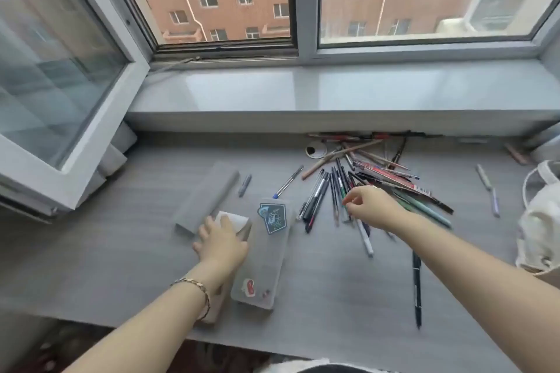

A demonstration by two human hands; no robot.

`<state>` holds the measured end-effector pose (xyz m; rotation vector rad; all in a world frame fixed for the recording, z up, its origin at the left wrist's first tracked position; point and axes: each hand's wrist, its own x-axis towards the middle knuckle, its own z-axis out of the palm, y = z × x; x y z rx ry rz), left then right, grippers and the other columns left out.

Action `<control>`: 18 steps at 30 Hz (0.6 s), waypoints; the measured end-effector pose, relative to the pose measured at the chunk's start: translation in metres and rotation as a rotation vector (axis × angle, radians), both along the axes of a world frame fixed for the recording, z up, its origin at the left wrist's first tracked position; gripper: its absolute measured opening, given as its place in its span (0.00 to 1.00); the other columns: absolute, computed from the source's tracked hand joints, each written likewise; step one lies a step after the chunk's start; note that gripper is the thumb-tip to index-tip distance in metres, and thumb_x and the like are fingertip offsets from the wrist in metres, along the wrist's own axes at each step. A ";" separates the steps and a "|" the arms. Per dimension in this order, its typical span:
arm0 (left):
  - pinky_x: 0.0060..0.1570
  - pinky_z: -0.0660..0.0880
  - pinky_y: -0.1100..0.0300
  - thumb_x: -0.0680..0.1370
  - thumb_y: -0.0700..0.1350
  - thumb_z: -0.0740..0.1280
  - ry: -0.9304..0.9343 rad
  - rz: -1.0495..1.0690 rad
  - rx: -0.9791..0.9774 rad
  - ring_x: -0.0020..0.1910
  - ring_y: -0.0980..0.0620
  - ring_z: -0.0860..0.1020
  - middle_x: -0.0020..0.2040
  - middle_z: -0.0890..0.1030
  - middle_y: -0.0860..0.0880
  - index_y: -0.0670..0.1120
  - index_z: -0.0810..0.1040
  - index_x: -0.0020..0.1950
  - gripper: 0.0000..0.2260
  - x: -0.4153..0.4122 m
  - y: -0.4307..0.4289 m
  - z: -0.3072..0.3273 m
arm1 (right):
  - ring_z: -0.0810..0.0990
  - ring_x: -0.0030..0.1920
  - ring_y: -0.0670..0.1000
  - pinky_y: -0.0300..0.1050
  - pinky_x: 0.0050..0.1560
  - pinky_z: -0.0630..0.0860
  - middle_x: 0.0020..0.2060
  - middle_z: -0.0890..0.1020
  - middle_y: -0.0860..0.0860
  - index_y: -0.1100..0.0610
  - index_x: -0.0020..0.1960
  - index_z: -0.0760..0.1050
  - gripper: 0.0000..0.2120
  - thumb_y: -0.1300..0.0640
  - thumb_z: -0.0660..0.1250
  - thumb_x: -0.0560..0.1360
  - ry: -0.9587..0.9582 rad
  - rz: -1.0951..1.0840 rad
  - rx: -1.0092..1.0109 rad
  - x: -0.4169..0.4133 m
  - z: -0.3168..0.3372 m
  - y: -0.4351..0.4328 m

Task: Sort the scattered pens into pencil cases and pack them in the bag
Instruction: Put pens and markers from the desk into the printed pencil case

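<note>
A translucent pencil case with stickers (266, 254) lies closed in the middle of the grey desk (333, 297). A grey case (206, 194) lies to its left. My left hand (221, 242) rests flat on a third case with a white end (235, 221), between the two. A heap of pens and pencils (372, 179) is spread at the back right. My right hand (371, 206) hovers over the near edge of that heap with fingers curled and thumb close to fingertips; whether it pinches a pen I cannot tell. A white cloth bag (542, 221) sits at the right edge.
Loose pens lie apart from the heap: a long black pen (417, 288) near the front right, a blue-capped pen (288, 182) and a short grey marker (245, 185) behind the cases, two pale pens (488, 188) near the bag. An open window sash (60, 85) juts over the desk's left; a windowsill (333, 94) runs behind.
</note>
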<state>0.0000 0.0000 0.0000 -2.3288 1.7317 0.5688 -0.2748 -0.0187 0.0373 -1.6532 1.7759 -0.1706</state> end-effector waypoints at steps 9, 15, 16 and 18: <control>0.62 0.69 0.49 0.70 0.50 0.68 0.122 0.111 0.142 0.64 0.37 0.65 0.65 0.64 0.38 0.55 0.44 0.76 0.43 0.038 0.009 -0.009 | 0.79 0.49 0.49 0.44 0.52 0.77 0.52 0.81 0.51 0.54 0.56 0.77 0.11 0.57 0.59 0.77 -0.021 0.028 0.062 0.013 -0.020 0.012; 0.63 0.65 0.50 0.65 0.54 0.71 0.121 -0.216 -0.147 0.62 0.39 0.66 0.63 0.62 0.40 0.47 0.39 0.76 0.51 -0.022 -0.009 0.047 | 0.73 0.57 0.48 0.43 0.61 0.71 0.63 0.71 0.51 0.54 0.70 0.63 0.24 0.49 0.62 0.76 -0.088 0.059 -0.245 0.031 -0.001 0.016; 0.63 0.65 0.51 0.66 0.54 0.71 0.131 -0.333 -0.121 0.63 0.40 0.66 0.63 0.61 0.41 0.47 0.39 0.76 0.51 -0.037 -0.006 0.054 | 0.72 0.60 0.48 0.43 0.61 0.70 0.66 0.68 0.51 0.53 0.73 0.57 0.30 0.46 0.62 0.75 -0.088 0.066 -0.281 0.033 0.003 0.019; 0.62 0.65 0.52 0.66 0.54 0.70 0.106 -0.537 -0.062 0.63 0.41 0.66 0.64 0.61 0.42 0.47 0.41 0.76 0.50 -0.066 0.001 0.064 | 0.72 0.60 0.52 0.43 0.53 0.71 0.66 0.65 0.51 0.51 0.75 0.50 0.35 0.42 0.61 0.74 0.010 0.105 -0.303 0.036 0.009 0.026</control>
